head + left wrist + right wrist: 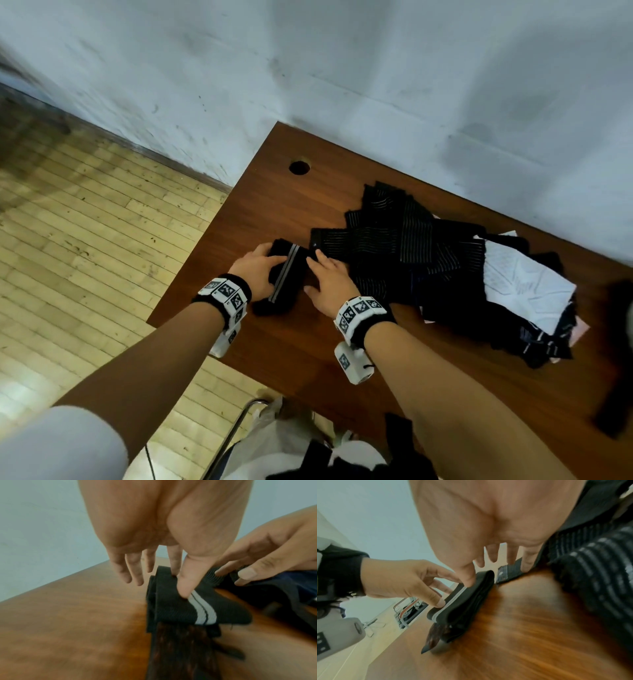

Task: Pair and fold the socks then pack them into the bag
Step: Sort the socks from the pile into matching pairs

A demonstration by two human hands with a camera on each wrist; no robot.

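The left hand [255, 270] is pinching the black sock with grey stripes [286, 277] between thumb and first finger, its other fingers spread. The sock is lying folded on the brown table [260, 205]. The right hand [330, 281] is resting beside it, fingers spread, touching the sock pile [428, 253].

Black wristbands [236, 284] with white marker tags
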